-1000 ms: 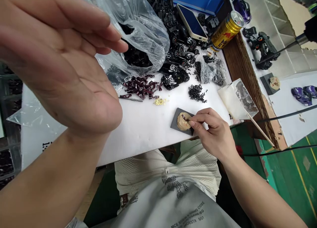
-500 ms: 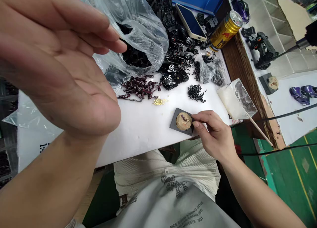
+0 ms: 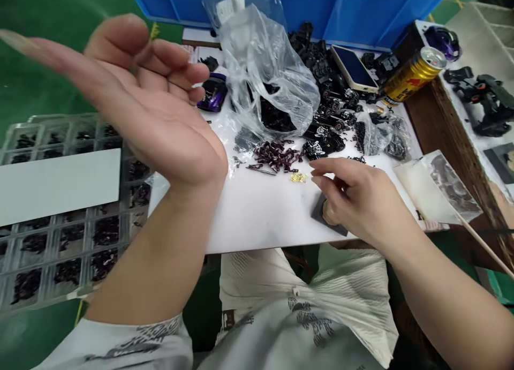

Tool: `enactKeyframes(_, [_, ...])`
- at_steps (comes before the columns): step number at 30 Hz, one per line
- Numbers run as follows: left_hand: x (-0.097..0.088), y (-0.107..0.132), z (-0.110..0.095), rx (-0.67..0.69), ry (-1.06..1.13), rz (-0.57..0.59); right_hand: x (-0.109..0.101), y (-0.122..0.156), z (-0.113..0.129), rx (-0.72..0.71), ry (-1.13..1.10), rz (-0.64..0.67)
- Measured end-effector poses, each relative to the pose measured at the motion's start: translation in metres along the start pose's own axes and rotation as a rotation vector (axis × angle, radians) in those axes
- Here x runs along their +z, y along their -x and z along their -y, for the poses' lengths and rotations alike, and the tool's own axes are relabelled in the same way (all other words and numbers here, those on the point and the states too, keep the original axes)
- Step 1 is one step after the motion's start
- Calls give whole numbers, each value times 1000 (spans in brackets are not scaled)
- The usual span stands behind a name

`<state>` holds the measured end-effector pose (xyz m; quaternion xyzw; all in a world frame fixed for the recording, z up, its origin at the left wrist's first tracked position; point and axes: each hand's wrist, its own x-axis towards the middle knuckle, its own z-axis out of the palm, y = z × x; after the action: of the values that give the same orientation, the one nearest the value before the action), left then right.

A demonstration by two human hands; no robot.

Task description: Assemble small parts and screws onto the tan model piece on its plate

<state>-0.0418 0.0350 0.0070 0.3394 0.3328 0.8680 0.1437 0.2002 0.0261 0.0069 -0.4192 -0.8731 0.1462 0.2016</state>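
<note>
My left hand (image 3: 168, 123) is raised over the left side of the table, palm up, fingers spread and partly curled. A small yellow patch shows at its fingertips; I cannot tell whether it is a part or the floor behind. My right hand (image 3: 357, 198) hovers with thumb and index finger slightly apart, just right of a small heap of gold ring-like pieces (image 3: 298, 177). Beneath that hand lies a dark grey block (image 3: 319, 214) with a tan round pad, largely hidden. Dark red small parts (image 3: 277, 155) lie beyond the gold pieces, with a thin metal rod (image 3: 262, 170) beside them.
A clear plastic bag (image 3: 273, 75) of black parts stands behind. Black toy car chassis (image 3: 333, 113), a phone (image 3: 354, 69) and a gold can (image 3: 415, 75) are at the back right. A compartment tray (image 3: 86, 236) lies left, a white stick (image 3: 485, 247) right.
My right hand has left the tan pad and moved to the gold pieces. My left hand has turned more palm up. The view has swung left, bringing the compartment tray in.
</note>
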Motion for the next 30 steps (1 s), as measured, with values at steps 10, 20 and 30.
enactKeyframes(10, [6, 15, 12, -56, 46, -39, 20, -110, 26, -84, 301, 124])
enactKeyframes(20, [0, 23, 23, -2, -32, 62, 21, -136, 15, 75, 635, 235])
enactKeyframes(30, [-7, 30, 23, 4, -81, 298, 2, -82, -5, 158, -270, -107])
